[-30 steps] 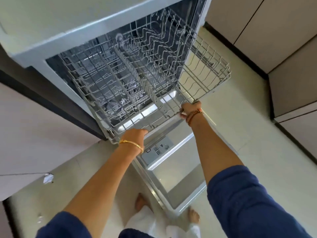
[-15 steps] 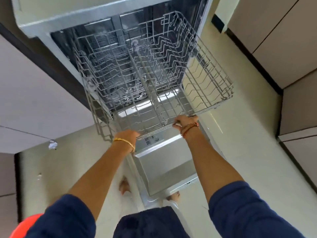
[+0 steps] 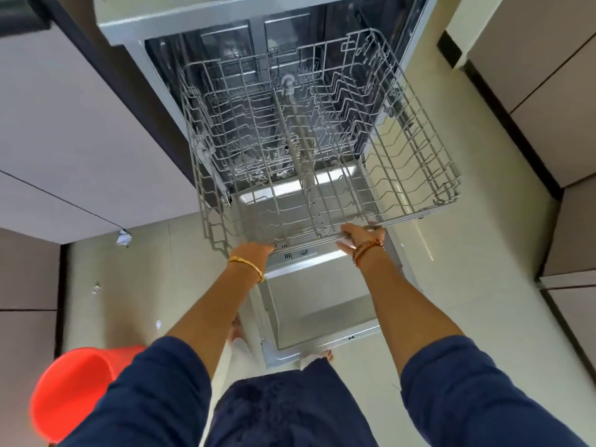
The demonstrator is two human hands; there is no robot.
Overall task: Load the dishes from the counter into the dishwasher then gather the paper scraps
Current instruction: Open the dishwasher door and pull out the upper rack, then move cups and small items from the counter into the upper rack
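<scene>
Dishwasher [image 3: 129,33] sits under the counter w/ its door [image 3: 322,317] dropped flat, inner face up, hinge end at the tub and free edge towards the person's feet. Wire rack [image 3: 416,175] is pulled out of the tub, approx. half over the door and half inside; front rail runs left-right across the view, side rails run front-to-back into the machine, so its open front points at the person. Rack looks slightly skewed, right front corner further out and higher in the view than the left. Rows of tines stand up inside it; no dishes seen in it. Lower rack is dimly visible in the dark tub behind, detail too murky to tell. Orange bucket [image 3: 67,388] stands on the floor at lower left, mouth tilted towards the camera, partly behind the left sleeve. Left hand [image 3: 254,250] grips the front rail near its left-centre, fingers curled over the wire, gold bangle on the wrist. Right hand [image 3: 361,237] grips the same rail further right, fingers wrapped under it, thumb side showing, red-orange thread bands on the wrist. Both arms stretched fwd, dark blue sleeves pushed up. Paper scrap [image 3: 123,237] lies crumpled on the floor by the cabinet corner left of the rack; a second small scrap [image 3: 158,324] lies nearer the left arm, and a tiny bit [image 3: 96,288] between the two, too small to tell what.
</scene>
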